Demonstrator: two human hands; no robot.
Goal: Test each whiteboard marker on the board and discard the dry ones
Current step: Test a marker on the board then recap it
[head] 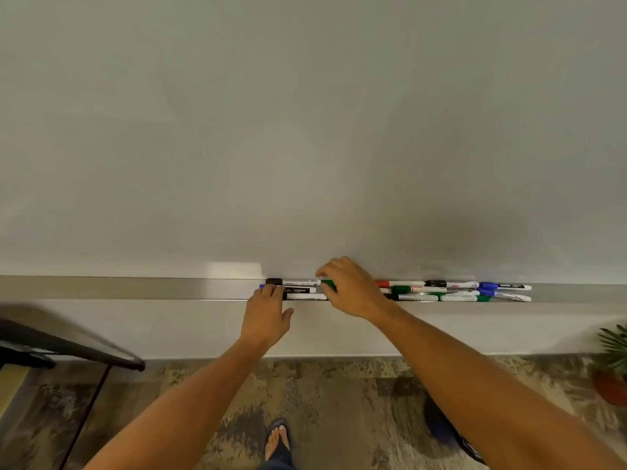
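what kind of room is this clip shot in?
Likely an office or meeting room, though it could be a home study. Cues: a large wall-mounted whiteboard, a metal tray under it with a row of markers, and a potted plant on patterned flooring.

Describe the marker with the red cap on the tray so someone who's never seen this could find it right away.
Follow the long metal tray under the whiteboard to the marker cluster right of the right hand. The red-capped white marker lies in the back row against the board, closest to that hand. It is the only red cap visible; its neighbours are green, black or blue.
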